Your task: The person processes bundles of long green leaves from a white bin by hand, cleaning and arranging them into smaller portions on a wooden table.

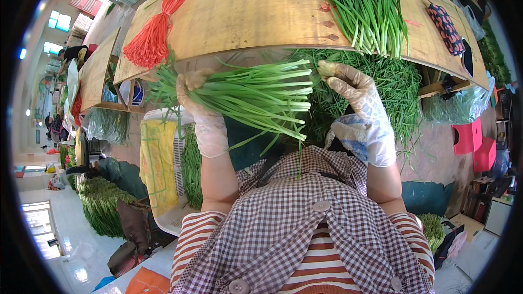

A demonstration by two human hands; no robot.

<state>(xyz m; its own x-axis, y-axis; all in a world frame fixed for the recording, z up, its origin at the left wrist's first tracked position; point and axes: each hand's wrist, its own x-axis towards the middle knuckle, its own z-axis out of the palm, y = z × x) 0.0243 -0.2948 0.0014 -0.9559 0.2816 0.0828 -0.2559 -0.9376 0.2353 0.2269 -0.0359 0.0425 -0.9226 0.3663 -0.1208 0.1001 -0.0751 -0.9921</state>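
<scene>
My left hand (198, 90), in a soiled thin glove, is closed around a bunch of long green garlic chives (253, 94), their pale stem ends fanned towards the right. To the right of those ends, my right hand (347, 81), gloved too, is raised with thumb and fingertips close together; whether a thin blade is pinched there I cannot tell. On the wooden table (253, 12) above lie a tied bundle of red plastic ties (157, 28) at the left and a larger pile of chives (363, 12) at the right.
Loose green leaves (392, 85) are heaped below the table edge. A white crate (179, 163) with yellow sacking stands at my left. A patterned pouch (445, 28) lies on the table's right end. Pink stools (468, 136) stand at the right. Other people are at the far left.
</scene>
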